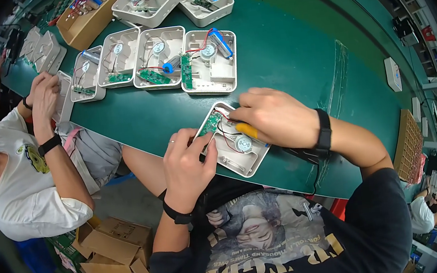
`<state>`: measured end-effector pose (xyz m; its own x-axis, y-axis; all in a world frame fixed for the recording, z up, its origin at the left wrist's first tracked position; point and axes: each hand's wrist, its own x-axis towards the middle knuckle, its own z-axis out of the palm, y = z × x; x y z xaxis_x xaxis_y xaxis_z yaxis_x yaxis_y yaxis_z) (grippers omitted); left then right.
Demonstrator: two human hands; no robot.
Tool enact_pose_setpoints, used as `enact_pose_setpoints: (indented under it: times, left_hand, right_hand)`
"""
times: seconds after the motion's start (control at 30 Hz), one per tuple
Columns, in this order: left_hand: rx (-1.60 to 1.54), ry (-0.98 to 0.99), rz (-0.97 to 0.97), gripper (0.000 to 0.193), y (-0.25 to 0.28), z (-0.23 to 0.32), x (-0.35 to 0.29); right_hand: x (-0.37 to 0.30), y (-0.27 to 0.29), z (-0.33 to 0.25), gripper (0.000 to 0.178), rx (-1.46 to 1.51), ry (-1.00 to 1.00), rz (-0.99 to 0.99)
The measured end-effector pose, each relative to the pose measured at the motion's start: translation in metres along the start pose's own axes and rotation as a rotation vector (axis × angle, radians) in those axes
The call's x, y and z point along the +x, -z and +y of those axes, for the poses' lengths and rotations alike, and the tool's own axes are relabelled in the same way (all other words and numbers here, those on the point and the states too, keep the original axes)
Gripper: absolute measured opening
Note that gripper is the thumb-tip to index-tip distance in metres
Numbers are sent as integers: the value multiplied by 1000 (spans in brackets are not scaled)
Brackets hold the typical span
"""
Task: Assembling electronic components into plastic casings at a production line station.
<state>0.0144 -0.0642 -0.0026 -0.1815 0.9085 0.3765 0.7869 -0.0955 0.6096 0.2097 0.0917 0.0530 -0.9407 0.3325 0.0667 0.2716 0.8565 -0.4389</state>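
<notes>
A white plastic housing (243,165) lies tilted on the bench in front of me. Inside it are a green circuit board (211,122), a round silver speaker (243,143) and red and black wires. My left hand (186,158) grips the housing's left wall, thumb inside and fingertips by the board. Over the housing's upper right side, my right hand (277,114) is closed around a tool with a yellow handle (246,130). The tool's tip is hidden, so its kind cannot be told. Part of something blue shows beneath the right hand.
Several similar open housings (213,84) with boards, speakers and blue cells stand at the back left. Behind them is a cardboard box (84,22) of blue cells. A co-worker (36,171) sits at my left. Cardboard boxes (118,248) lie on the floor; a black cable (315,174) hangs over the bench edge.
</notes>
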Motion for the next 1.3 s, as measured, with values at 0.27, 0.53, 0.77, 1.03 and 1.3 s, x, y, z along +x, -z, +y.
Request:
enact_pose_setpoints:
  times: [0.27, 0.53, 0.77, 1.03, 1.3]
  left_hand:
    - [13, 28, 12, 15, 1, 1, 0]
    - [18, -6, 39, 15, -1, -5, -5]
    - [5, 5, 34, 15, -1, 0, -3]
    - [8, -6, 41, 15, -5, -1, -7]
    - [9, -18, 13, 16, -2, 2, -3]
  right_hand:
    - [23, 0, 13, 17, 12, 99, 4]
    - [21, 0, 8, 19, -22, 152, 1]
    - [-1, -4, 4, 30, 175, 16, -14]
    - [-19, 0, 2, 40, 197, -69, 0]
    - [-34, 11, 14, 36, 290, -97, -161]
